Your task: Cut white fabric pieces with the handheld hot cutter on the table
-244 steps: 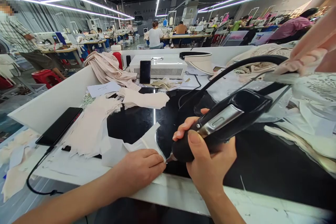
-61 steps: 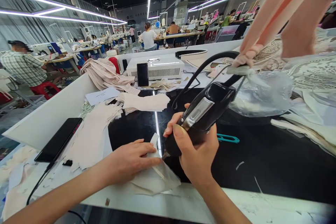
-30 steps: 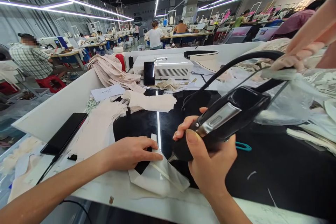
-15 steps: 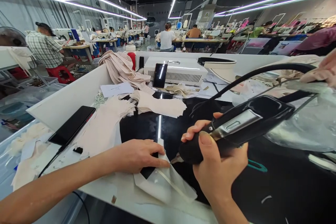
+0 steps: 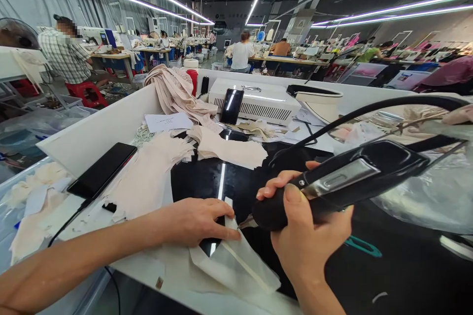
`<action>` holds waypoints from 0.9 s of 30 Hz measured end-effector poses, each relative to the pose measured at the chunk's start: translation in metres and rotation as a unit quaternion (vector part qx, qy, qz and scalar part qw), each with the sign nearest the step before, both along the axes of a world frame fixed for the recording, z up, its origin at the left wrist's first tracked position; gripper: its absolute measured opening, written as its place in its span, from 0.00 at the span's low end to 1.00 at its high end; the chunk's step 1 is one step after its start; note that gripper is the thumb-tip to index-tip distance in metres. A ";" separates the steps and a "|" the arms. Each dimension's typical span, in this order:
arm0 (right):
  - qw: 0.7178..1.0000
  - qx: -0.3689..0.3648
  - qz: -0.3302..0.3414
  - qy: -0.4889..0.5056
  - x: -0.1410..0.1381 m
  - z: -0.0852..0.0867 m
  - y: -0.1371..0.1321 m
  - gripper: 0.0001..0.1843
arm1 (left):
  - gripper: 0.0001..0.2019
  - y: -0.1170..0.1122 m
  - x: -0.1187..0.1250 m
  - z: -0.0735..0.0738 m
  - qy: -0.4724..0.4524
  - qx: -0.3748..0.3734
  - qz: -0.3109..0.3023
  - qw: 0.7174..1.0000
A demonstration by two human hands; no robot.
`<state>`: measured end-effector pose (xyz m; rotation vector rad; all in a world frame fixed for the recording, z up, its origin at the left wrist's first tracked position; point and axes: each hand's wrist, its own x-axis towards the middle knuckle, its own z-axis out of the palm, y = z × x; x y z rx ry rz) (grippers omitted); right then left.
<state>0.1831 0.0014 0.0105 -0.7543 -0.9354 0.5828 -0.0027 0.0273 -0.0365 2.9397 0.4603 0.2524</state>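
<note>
My right hand (image 5: 310, 236) is wrapped round a bulky black corded hand tool (image 5: 343, 172), thumb on its silver metal lever. The tool's rounded front points left and down, close to my left fingertips; a small tip shows there, its working end hard to make out. My left hand (image 5: 207, 221) lies low over a sheer white fabric piece (image 5: 254, 261), thumb and forefinger spread and pressing it down. A pale strip runs along that piece. Under it is the glossy black work surface (image 5: 199, 182), and one corner of the fabric hangs toward the front edge.
Stacked pale pink fabric pieces (image 5: 148, 172) lie left, beside a phone (image 5: 103, 170) on a cable. Behind stand a second phone (image 5: 232, 106), a white vented box (image 5: 258, 98) and a visor (image 5: 318, 101). A teal clip (image 5: 364, 246) and plastic bag (image 5: 424, 197) lie right.
The whole view has shifted slightly. Both hands keep nearly the same pose over the fabric. At the far right, another person's hand has moved mostly out of view.
</note>
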 end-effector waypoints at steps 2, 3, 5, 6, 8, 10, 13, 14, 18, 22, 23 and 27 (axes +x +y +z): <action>1.000 0.003 0.000 -0.002 0.000 0.000 0.001 0.20 | 0.24 0.000 0.000 -0.001 -0.007 -0.001 -0.002 1.000; 1.000 0.007 -0.001 -0.001 -0.001 0.001 0.002 0.20 | 0.24 0.000 0.000 -0.001 -0.011 -0.001 -0.003 1.000; 1.000 0.016 -0.005 0.000 -0.001 0.001 0.005 0.21 | 0.24 0.001 0.000 -0.002 -0.016 -0.001 -0.005 1.000; 1.000 0.020 -0.005 -0.002 -0.002 0.001 0.006 0.22 | 0.24 0.001 0.000 -0.003 -0.017 -0.002 -0.005 1.000; 1.000 0.023 0.003 -0.011 -0.003 -0.001 0.008 0.22 | 0.25 0.001 0.000 -0.003 -0.015 -0.003 -0.004 1.000; 0.999 0.024 0.018 -0.017 -0.004 -0.003 0.009 0.21 | 0.26 0.001 0.000 -0.003 -0.016 -0.005 -0.003 1.000; 0.999 0.026 0.033 -0.018 -0.002 -0.004 0.008 0.18 | 0.28 0.000 -0.001 -0.004 -0.025 -0.020 0.000 0.999; 0.999 0.027 0.034 -0.019 -0.001 -0.004 0.008 0.17 | 0.29 0.000 -0.002 -0.004 -0.030 -0.026 0.004 0.999; 0.999 0.028 0.011 -0.045 0.014 0.002 0.003 0.18 | 0.31 0.000 -0.008 -0.001 -0.039 -0.035 0.028 0.998; 0.995 0.021 -0.020 -0.093 0.039 0.006 -0.005 0.18 | 0.23 -0.002 -0.007 0.007 -0.066 -0.031 0.058 0.996; 0.994 0.014 -0.028 -0.105 0.046 0.006 -0.007 0.18 | 0.21 -0.004 -0.004 0.009 -0.078 -0.026 0.068 0.994; 0.985 -0.032 -0.037 -0.163 0.069 0.005 -0.016 0.23 | 0.11 -0.013 0.017 0.009 -0.088 -0.022 0.095 0.991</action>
